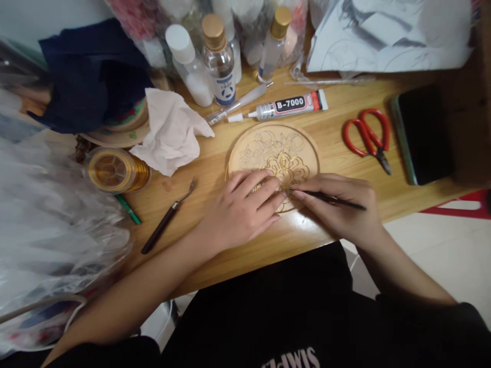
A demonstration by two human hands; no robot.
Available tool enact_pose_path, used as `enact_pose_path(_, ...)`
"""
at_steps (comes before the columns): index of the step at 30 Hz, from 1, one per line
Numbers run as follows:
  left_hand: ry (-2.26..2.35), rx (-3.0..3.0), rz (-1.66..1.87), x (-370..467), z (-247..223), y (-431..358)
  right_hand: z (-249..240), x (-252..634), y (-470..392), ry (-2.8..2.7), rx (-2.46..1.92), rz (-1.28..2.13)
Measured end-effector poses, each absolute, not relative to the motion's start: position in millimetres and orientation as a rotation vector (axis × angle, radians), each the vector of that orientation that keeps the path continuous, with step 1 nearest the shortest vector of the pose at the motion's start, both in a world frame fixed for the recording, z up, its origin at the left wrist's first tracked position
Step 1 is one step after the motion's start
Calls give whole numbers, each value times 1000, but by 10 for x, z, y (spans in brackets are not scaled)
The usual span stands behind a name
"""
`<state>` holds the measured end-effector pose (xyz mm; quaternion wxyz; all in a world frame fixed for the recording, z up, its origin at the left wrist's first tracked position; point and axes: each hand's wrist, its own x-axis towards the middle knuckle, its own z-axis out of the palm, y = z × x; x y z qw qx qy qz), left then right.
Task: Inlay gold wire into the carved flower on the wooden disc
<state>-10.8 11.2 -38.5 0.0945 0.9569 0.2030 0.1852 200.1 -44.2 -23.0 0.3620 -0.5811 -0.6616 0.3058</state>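
A round wooden disc (251, 145) lies on the table, with drawn outlines on its upper part and gold wire shaped into petals lower down. My left hand (247, 207) rests over the disc's lower left, fingers spread a little and lying flat, its fingertips near the flower's centre. In my right hand (339, 202) a thin dark tool (341, 201) is pinched, its tip at the gold wire close to my left fingertips. The tip itself is too small to make out. Part of the pattern is hidden under my left hand.
Behind the disc lie a glue tube (291, 105), a pen (245, 99) and bottles (220, 61). Red-handled scissors (370, 135) and a phone (424, 135) are at the right. On the left are a wire spool (115, 170), crumpled tissue (172, 130) and a dark-handled tool (161, 227).
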Motion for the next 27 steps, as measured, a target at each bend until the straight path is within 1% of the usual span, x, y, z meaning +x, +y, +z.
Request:
enact_pose_path(9,594,2868,537,-109,-383,111,-237,2000,-449,-1700,-1474,789)
enact_pose_path(21,579,2895,580,-102,-373,104,-278,1972,-487,-1763,-1431,642)
enact_pose_path(27,558,2871,597,-109,-387,111,-287,1970,-487,-1753,-1450,657)
